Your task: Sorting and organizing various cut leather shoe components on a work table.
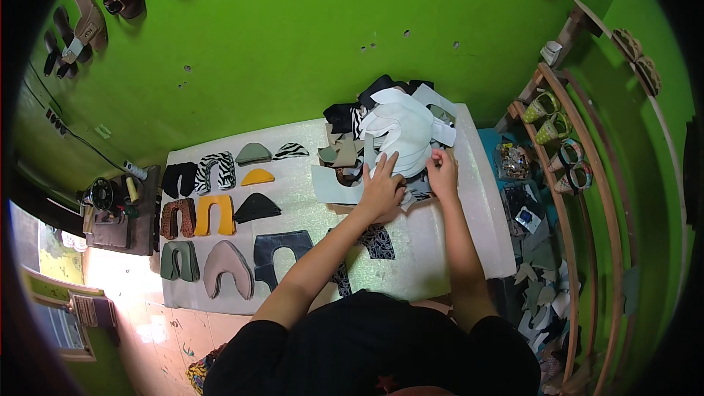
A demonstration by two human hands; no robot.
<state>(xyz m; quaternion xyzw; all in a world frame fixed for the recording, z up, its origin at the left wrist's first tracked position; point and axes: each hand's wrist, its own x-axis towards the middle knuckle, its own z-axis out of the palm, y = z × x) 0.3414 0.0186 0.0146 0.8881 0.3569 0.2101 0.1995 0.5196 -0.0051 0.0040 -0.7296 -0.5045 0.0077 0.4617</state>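
Left hand (384, 186): palm down, fingers somewhat spread, resting on the near part of a heap of white cut pieces (403, 128). We see no grip there. Right hand (443, 174): at the right near edge of the heap, fingers curled, thumb close to the index finger; we cannot tell whether anything is pinched between them.

The white pieces lie on the far right part of a pale table (480, 238), overlapping, with rounded outlines. Dark and zebra-patterned material shows from under their far left side; a flat pale grey piece (331, 185) sits just left of the left hand.

On the left part of the table we record horseshoe-shaped pieces: black (179, 180), zebra (203, 178), leopard (171, 218), yellow (201, 213), grey-green (180, 260), pinkish (215, 270) and a larger dark one (264, 255). Right of the far rows we note half-moon pieces, one of them yellow (257, 176) and another black (257, 208). A black-and-white patterned piece (379, 243) lies near the left forearm, which partly hides the things beneath it.

Surroundings: a green wall (279, 51) on the far side, sandals (89, 18) at far left, and a wooden rack (610, 191) at right holding green shoes (554, 129).
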